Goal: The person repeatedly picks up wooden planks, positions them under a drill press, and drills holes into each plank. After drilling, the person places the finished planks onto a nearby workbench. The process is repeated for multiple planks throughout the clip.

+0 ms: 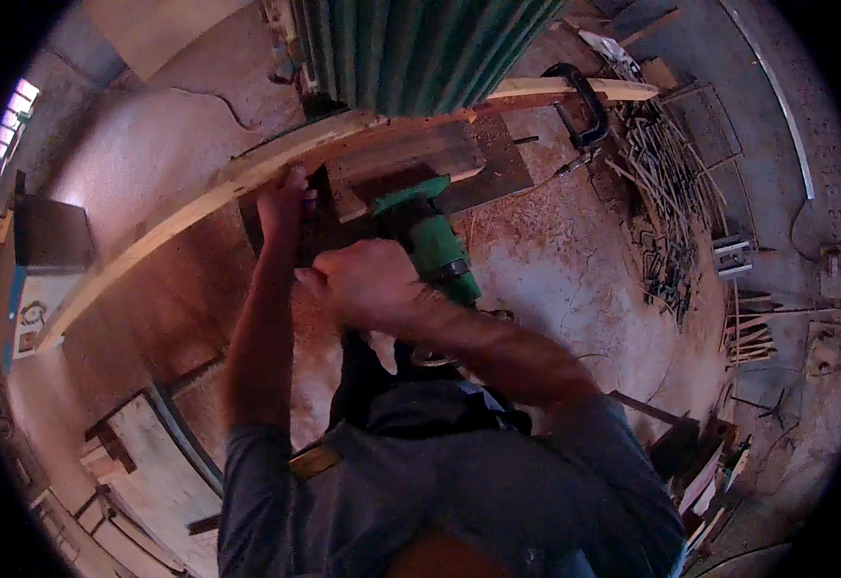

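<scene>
My left hand (280, 207) is at the near edge of a long pale wooden beam (184, 212), its fingers closed round a small pinkish-purple thing (310, 199) that is mostly hidden. Closer to my body, my right hand (364, 279) is closed, thumb toward the left; whatever it grips, if anything, is hidden. Just beyond its knuckles lies a green power tool (435, 241) with a dark middle, its far end against a thick wooden block (406, 166). The block lies along the beam. A black C-clamp (589, 106) grips the beam's right part.
A green corrugated thing (420, 53) rises beyond the beam. Many thin sticks or rods (671, 193) are piled at the right. A dark-topped box (49, 236) stands far left, and a pale board (155, 458) lies lower left. Sawdust or shavings (536, 222) cover the floor.
</scene>
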A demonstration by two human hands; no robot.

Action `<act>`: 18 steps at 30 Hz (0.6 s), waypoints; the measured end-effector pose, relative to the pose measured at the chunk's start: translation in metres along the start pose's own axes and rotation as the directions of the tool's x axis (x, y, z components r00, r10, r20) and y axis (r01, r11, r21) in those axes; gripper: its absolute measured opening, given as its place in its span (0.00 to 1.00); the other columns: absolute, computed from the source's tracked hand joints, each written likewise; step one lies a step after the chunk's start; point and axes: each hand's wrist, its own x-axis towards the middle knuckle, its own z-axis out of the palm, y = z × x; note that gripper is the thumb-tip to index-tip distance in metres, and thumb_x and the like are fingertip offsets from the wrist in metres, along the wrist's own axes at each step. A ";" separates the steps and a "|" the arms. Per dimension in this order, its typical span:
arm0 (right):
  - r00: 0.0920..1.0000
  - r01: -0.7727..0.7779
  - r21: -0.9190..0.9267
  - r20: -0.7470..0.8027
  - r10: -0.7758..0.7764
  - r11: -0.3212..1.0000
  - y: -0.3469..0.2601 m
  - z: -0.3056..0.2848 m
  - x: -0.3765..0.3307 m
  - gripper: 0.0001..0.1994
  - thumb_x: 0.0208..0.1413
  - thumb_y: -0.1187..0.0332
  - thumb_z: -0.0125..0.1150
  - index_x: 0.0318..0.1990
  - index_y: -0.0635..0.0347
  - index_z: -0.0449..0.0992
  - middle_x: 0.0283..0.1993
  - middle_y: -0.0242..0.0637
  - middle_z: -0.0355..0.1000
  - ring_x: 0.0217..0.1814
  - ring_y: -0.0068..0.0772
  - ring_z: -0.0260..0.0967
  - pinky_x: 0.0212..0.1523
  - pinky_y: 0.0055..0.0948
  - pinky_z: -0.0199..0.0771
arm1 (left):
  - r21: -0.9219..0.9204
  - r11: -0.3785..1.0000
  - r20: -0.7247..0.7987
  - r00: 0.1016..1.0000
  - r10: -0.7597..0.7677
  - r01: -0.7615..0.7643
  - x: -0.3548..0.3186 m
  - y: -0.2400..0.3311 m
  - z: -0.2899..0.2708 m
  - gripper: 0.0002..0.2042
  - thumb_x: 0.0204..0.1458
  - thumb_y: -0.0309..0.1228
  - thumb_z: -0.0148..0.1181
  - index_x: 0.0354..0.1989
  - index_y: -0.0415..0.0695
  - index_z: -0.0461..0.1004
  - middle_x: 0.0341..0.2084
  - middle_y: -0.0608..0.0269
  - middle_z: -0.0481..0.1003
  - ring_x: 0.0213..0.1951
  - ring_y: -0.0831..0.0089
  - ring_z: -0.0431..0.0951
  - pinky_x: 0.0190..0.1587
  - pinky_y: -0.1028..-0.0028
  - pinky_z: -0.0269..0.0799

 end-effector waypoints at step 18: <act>0.099 0.736 -0.192 -0.919 -0.383 0.649 0.021 -0.585 -0.179 0.29 0.57 0.40 0.46 0.46 0.60 0.66 0.36 0.40 0.67 0.40 0.38 0.66 0.40 0.42 0.68 | 0.522 0.688 -0.077 0.775 0.627 -0.505 0.011 -0.061 0.030 0.16 0.56 0.38 0.51 0.46 0.41 0.74 0.39 0.50 0.76 0.38 0.56 0.76 0.43 0.64 0.70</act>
